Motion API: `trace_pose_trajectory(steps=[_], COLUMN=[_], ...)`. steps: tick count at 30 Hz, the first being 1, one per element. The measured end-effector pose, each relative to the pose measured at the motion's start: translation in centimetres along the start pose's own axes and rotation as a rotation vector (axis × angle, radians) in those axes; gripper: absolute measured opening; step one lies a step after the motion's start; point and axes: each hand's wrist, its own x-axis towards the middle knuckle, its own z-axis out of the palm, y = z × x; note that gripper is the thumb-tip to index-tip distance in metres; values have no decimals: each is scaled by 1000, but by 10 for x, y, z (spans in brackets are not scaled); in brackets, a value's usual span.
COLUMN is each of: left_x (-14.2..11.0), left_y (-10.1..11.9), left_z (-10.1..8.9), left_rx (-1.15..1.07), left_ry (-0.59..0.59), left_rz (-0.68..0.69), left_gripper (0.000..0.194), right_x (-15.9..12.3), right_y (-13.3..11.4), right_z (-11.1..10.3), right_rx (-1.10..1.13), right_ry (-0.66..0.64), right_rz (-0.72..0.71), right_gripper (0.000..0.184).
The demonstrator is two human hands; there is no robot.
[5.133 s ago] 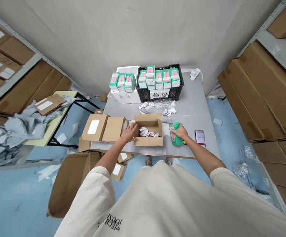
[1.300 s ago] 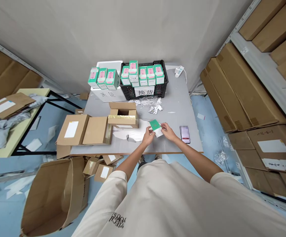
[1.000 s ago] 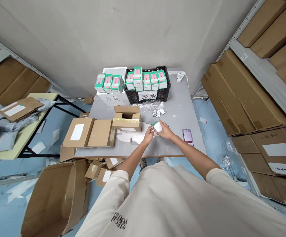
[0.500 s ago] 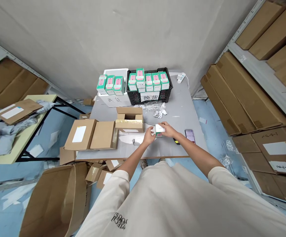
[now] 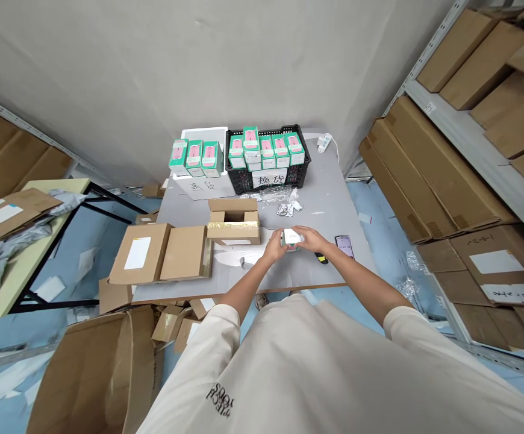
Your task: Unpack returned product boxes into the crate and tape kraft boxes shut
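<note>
Over the near part of the grey table (image 5: 180, 202), a small white, green and pink box (image 5: 293, 235) sits between my two hands. My left hand (image 5: 274, 246) grips its left side, and my right hand (image 5: 309, 239) is closed round the right side. Its white end faces up; the fingers cover part of its sides. An open cardboard box (image 5: 233, 232) stands to the left of my hands, flaps raised. Torn white paper (image 5: 230, 257) lies beside my left hand. A yellow and black item (image 5: 321, 258) is below my right forearm, partly hidden.
At the back stand a white foam box (image 5: 205, 188) and a black crate (image 5: 239, 179), both holding similar green and pink boxes. Crumpled wrap (image 5: 275, 194), a phone (image 5: 344, 247) and a power strip (image 5: 324, 142) lie on the table. Two cardboard boxes (image 5: 185, 253) occupy its left.
My left hand has closed in against the small box, whose left edge was more exposed before. The whole view has shifted slightly.
</note>
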Motion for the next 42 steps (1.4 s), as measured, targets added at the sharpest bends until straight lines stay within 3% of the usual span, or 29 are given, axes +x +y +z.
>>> trace_pose_trajectory(steps=[6,10,15,17,19,21,23,25,29,34,38,42], left_x=[-1,-3,-3,-3,-3,-2,-1,1,3,7,9,11], left_y=[1,4,10,12,14,18,22,27,34,36,36,35], left_z=[-4,-7,-9,-9,-10,-12,-14,-17,-19,-20,-23,-26], left_rx=[16,-35,-22,15,98,216,312,355,395,426,464,521], left_ry=[-18,-32,-76,-74,-47,-19,-41,-101,-155,-179,-209,-228], left_rz=[-23,0,-23,-28,2,70,148,206,259,233,245,273], left_gripper=[76,85,97,101,103,101,98,93,84,76,67,54], right_x=[2,8,29,36,38,37,33,28,20,13,3,-3], right_y=[-4,-12,-17,-15,-14,-13,-15,-19,-25,-15,-4,-5], right_z=[-12,-23,-18,-10,-3,1,3,4,6,2,-4,-4], right_rx=[69,174,135,82,12,-79,-147,-166,-144,-5,-43,-154], right_ry=[-64,-112,147,219,275,297,237,143,61,106,211,187], right_rz=[30,168,533,603,565,452,329,268,299,302,203,181], right_gripper=[64,47,48,51,50,37,25,26,41,57,54,40])
